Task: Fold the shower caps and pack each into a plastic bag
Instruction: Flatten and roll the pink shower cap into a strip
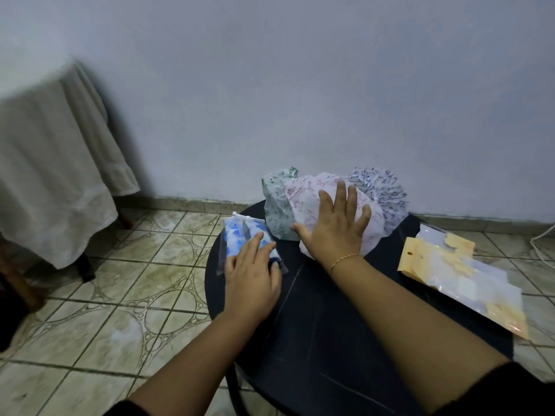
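Observation:
A folded blue-patterned shower cap inside a clear plastic bag [240, 235] lies at the left edge of the round black table [315, 319]. My left hand [250, 274] rests flat on its near end, fingers loosely together. A pile of loose shower caps sits at the table's far side: a green-patterned one [274, 202], a pink-patterned one [303, 199] on top, a dark-blue-patterned one [381, 187] behind. My right hand [336, 223] lies spread, palm down, on the pink cap.
A stack of empty clear plastic bags with yellow header cards [459, 271] lies on the table's right side, overhanging the edge. A cloth-covered piece of furniture [54, 163] stands at the left. A white wall rises behind; tiled floor surrounds the table.

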Available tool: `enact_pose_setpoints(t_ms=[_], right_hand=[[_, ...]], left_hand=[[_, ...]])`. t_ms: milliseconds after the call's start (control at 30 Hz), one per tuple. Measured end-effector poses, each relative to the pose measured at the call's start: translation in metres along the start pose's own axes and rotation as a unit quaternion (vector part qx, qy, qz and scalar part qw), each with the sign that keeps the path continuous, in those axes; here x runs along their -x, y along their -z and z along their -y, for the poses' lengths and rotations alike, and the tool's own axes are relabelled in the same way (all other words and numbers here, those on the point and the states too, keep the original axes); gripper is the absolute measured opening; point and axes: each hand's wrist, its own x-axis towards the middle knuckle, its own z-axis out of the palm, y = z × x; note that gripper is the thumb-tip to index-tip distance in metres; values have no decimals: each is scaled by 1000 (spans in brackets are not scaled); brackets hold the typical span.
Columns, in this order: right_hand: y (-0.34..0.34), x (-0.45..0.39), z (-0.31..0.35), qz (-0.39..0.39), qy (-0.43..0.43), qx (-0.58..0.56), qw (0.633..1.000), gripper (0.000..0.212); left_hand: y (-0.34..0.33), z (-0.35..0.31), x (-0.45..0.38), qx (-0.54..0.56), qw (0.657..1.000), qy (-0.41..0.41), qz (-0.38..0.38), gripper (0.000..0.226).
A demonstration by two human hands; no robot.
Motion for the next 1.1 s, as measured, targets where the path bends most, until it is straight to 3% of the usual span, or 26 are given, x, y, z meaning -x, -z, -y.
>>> enact_pose_setpoints(t_ms=[133,267,467,567,667,733,800,867,933,1000,1100], right_hand=[[2,-3,4,-73,-21,-51,996,42],[12,0,-4,-185,-98,-181,961,29],[49,17,-39,-226,-185,-448,845,27],[68,40,-55,-213,-226,-515,799,32],[80,62,-71,-198,-260,-606,726,19],[85,75,-79,-174,-278,-696,639,8],[84,84,-88,-127,-283,-783,539,15],[81,92,-95,-64,-276,-836,469,30],[76,101,-99,-5,-272,-854,443,39],[66,111,-102,32,-274,-851,447,33],[48,127,-107,68,-308,-842,438,30]], left_hand=[[3,-2,5,-1,1000,-15,-13,42],[6,1,12,10,1000,-19,-9,46],[10,-7,18,64,998,-6,30,38],[10,-15,20,130,991,22,33,39],[7,-22,23,215,975,55,33,38],[10,-33,25,302,946,110,39,38],[11,-41,26,375,904,197,59,36],[7,-45,25,442,848,278,96,39],[6,-46,28,526,766,337,155,55],[6,-47,34,592,698,347,204,68],[10,-50,40,608,690,314,237,79]])
